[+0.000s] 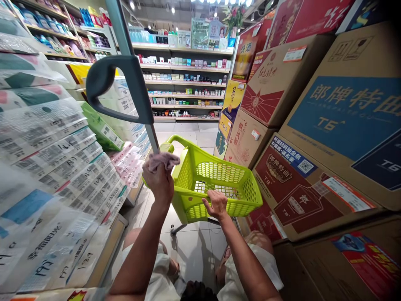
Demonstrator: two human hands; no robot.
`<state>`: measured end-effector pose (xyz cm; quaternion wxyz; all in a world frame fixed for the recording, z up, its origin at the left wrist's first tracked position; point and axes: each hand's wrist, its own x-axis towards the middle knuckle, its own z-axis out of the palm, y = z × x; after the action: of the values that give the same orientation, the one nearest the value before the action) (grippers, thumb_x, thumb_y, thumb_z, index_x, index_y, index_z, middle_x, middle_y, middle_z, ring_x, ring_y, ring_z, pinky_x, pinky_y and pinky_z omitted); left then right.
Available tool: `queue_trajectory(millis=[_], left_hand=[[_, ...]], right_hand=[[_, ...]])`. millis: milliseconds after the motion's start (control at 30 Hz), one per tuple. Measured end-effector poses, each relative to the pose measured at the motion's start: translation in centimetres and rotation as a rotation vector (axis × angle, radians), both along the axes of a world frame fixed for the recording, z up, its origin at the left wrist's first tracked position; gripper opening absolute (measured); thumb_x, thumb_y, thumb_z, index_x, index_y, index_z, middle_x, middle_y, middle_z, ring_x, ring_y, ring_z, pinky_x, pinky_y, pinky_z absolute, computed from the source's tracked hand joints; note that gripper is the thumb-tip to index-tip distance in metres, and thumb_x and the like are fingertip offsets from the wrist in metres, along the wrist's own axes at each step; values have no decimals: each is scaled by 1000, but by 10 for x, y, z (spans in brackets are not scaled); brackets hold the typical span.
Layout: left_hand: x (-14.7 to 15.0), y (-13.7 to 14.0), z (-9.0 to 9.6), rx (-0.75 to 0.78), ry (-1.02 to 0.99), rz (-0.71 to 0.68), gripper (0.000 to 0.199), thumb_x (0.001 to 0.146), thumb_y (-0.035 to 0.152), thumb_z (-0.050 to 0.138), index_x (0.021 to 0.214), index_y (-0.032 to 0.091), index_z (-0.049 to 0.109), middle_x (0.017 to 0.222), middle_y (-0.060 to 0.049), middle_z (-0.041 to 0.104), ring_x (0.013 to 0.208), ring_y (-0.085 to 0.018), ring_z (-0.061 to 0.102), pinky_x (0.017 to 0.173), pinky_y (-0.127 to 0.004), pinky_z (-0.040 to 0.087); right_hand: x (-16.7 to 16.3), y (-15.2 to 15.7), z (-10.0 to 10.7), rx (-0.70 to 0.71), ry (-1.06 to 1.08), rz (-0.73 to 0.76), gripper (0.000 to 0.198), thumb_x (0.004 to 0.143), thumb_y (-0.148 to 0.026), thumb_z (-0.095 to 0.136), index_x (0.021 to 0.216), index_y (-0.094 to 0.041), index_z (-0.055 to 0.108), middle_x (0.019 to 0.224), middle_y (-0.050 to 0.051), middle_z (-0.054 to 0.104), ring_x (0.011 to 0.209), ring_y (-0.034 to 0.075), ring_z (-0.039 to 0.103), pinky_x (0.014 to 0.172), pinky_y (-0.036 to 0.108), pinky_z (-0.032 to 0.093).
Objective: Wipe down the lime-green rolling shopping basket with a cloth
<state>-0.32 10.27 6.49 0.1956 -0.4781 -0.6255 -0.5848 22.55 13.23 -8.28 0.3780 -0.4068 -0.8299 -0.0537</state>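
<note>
A lime-green shopping basket cart [216,167] with holed walls stands in the aisle before me. From its left end rises a grey metal pole [153,138] that carries a dark grey loop handle [138,83]. My left hand [159,182] is closed on a crumpled mauve cloth [164,161], which lies against the lower part of the pole. Whether the fingers also wrap the pole is hidden. My right hand [217,203] grips the near rim of the basket, fingers curled over the edge. Through the basket's holes the floor shows.
Stacked packs of tissue paper [59,154] line the left side. Large cardboard cartons [313,179] are piled close on the right. Across the far end of the aisle stand shelves [188,81] of small goods. A cart wheel [173,230] rests on the tiled floor [200,242] between my legs.
</note>
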Motion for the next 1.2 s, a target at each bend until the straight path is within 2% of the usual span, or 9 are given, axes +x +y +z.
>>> queue_trajectory(millis=[100,200,300,467,567,700,867,1000,1200], left_hand=[[5,-28,-51,-95,130,19,27,99,42,59,97,18,72,112,-17,61,113,-33,56,97,-52,45],[5,-39,-74,-83,216,9,26,100,41,57,105,21,74,123,-18,61,120,-36,53,102,-59,40],[1,-27,-56,-56,272,63,24,99,41,61,104,22,75,127,-17,59,125,-39,49,105,-62,36],[1,12,5,55,156,125,28,95,47,67,99,20,73,128,-16,57,126,-36,50,111,-60,35],[7,20,9,118,81,74,28,99,41,61,113,19,71,139,-17,54,137,-36,47,116,-58,35],[8,1,-47,52,161,-45,41,102,32,56,140,19,61,152,-19,51,150,-36,39,122,-60,30],[7,-23,-119,-64,294,-59,39,101,26,55,139,20,63,147,-19,61,147,-32,47,125,-55,28],[40,-9,-136,-112,306,-102,36,102,24,50,134,19,68,139,-18,66,143,-32,50,124,-55,30],[147,20,-155,-246,395,-387,32,101,22,52,124,22,75,133,-14,70,129,-30,60,115,-52,44]], right_hand=[[0,0,-1,-3,-1,11,35,104,-46,36,83,-23,53,76,6,61,74,22,52,71,33,29],[2,0,-2,-11,-6,22,36,104,-47,36,83,-23,54,77,6,61,76,22,53,72,33,30],[2,0,-1,-34,-9,26,38,105,-48,34,85,-24,55,78,6,62,78,23,54,73,33,32],[-4,1,5,-74,-21,21,41,107,-50,34,88,-23,58,81,6,64,78,22,54,74,33,33],[-5,0,11,-111,6,55,41,108,-46,31,103,-20,62,94,9,69,87,23,58,80,34,37],[14,4,17,-139,-4,116,39,110,-39,28,121,-19,60,111,10,71,101,23,62,92,36,39],[63,17,5,-129,105,-117,39,109,-33,28,108,-21,65,101,8,73,94,23,62,98,41,36],[86,18,-17,-196,268,-199,40,109,-31,26,100,-23,65,97,7,74,93,23,64,100,44,38],[97,2,-35,-219,414,-215,44,109,-32,19,110,-22,62,107,11,72,103,25,64,99,45,44]])
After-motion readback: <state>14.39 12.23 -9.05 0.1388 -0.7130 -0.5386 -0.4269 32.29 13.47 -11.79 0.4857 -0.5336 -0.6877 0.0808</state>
